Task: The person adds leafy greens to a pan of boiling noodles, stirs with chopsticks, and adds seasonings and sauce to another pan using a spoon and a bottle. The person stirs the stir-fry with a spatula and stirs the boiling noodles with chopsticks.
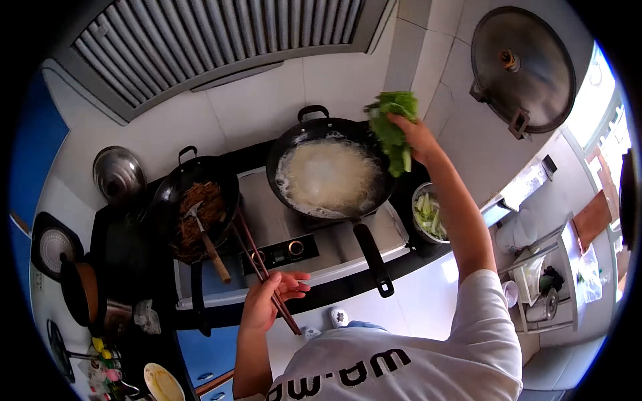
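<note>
My right hand (415, 136) is closed around a bunch of leafy greens (394, 120), held up at the right rim of a black wok (281, 134). Pale noodles (328, 175) lie in bubbling, foamy water inside that wok. Below my right forearm stands a metal bowl (418, 227) with more cut greens (431, 212) in it. My left hand (273, 297) grips a pair of long chopsticks (251, 250) in front of the stove, their tips pointing up and left. Left of them, a second wok (227, 177) contains a brown shredded dish (204, 200) with a wooden-handled spatula (212, 254) resting in it.
The large wok's handle (371, 257) juts over the counter's front edge. A big lid (525, 67) is at the upper right, a smaller lid (119, 175) against the left wall. A brown pan (81, 294) and a plate (164, 382) are at the left. A range hood (221, 40) hangs above.
</note>
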Demonstrator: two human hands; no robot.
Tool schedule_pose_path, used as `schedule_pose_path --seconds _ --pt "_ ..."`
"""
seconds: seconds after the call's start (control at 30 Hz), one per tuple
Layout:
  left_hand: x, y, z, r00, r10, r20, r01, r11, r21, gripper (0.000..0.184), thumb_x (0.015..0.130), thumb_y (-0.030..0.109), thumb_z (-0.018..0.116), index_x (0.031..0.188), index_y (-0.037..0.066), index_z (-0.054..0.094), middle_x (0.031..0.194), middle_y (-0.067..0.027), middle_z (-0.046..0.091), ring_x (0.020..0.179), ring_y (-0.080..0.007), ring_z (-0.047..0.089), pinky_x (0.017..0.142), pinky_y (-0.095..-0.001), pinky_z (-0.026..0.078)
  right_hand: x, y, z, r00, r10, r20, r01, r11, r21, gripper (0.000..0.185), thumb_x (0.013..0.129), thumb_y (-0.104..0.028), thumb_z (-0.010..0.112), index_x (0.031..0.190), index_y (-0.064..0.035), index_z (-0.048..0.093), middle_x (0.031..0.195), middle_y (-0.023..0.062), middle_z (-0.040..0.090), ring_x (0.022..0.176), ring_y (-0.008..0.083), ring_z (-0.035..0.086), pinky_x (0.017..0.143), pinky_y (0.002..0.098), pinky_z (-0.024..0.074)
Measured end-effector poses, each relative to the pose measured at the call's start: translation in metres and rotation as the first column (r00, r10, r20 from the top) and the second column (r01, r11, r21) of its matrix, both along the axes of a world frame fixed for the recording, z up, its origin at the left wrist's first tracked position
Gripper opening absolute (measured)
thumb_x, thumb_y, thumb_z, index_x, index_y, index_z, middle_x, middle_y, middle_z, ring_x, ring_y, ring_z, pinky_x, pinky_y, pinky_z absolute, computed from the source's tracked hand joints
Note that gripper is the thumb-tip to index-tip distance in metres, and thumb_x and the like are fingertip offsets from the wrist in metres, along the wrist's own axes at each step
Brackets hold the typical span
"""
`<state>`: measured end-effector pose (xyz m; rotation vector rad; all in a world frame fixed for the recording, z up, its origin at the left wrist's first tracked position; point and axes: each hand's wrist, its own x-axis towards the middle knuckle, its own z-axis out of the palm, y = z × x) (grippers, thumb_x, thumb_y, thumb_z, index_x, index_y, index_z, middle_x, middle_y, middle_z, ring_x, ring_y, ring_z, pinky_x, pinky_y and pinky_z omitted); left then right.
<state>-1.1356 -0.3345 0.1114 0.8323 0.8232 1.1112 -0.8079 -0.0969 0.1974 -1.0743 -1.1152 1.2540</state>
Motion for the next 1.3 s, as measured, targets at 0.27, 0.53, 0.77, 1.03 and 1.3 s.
schedule_pose_path --seconds 0.27,0.53,0.77,1.03,1.3 --pt "-0.019 -0.020 0.000 0.989 0.149 -0.015 -0.149 0.988 -0.032 0.033 0.091 0.026 0.040 0.081 0.001 0.059 0.104 -0.0225 0.059 0.085 -0.0281 0.063 0.074 -0.0358 0.051 -0.072 0.059 -0.017 0.921 0.104 0.376 -0.130 0.991 0.044 0.040 0.083 -0.029 0.062 0.109 0.0002 0.056 0.100 0.0092 0.060 0.084 0.0182 0.057 0.070 0.0305 0.0445" --pt "-0.018 -0.021 -0.002 0.988 0.155 -0.020 -0.155 0.987 -0.046 0.033 0.091 0.025 0.039 0.082 0.000 0.059 0.103 -0.0233 0.059 0.086 -0.0292 0.063 0.075 -0.0366 0.051 -0.057 0.054 -0.025 0.331 0.142 0.933 -0.364 0.931 -0.013 0.086 0.074 -0.059 0.060 0.130 0.0019 0.037 0.129 0.0239 0.042 0.117 0.0302 0.044 0.095 0.0369 0.0369" --pt "-0.009 -0.015 -0.005 0.993 0.117 -0.014 -0.117 0.991 -0.066 0.032 0.091 0.025 0.040 0.081 0.000 0.058 0.101 -0.0235 0.060 0.084 -0.0296 0.063 0.074 -0.0368 0.052 0.059 0.009 -0.038 0.866 0.075 0.494 -0.098 0.995 0.021 0.043 0.086 -0.029 0.058 0.117 -0.0010 0.051 0.106 0.0090 0.060 0.096 0.0167 0.056 0.083 0.0290 0.0442" --pt "0.012 0.001 -0.002 0.999 0.015 -0.031 -0.018 0.997 -0.078 0.034 0.091 0.023 0.039 0.083 -0.004 0.059 0.102 -0.0249 0.059 0.085 -0.0300 0.062 0.074 -0.0348 0.052 0.203 -0.076 -0.210 -0.019 0.208 0.978 -0.140 0.968 -0.209 0.109 0.057 -0.038 0.080 0.140 -0.0218 0.012 0.142 0.0168 0.019 0.129 0.0359 0.024 0.095 0.0489 0.0369" --pt "0.028 0.007 0.003 0.997 -0.039 -0.070 0.032 0.996 -0.089 0.034 0.091 0.023 0.040 0.083 -0.005 0.058 0.101 -0.0251 0.059 0.084 -0.0294 0.063 0.075 -0.0348 0.052 0.170 -0.077 -0.228 0.004 0.236 0.972 -0.013 0.972 -0.236 0.121 0.048 -0.007 0.080 0.140 -0.0320 0.006 0.147 0.0141 0.007 0.129 0.0393 0.026 0.098 0.0466 0.0378"
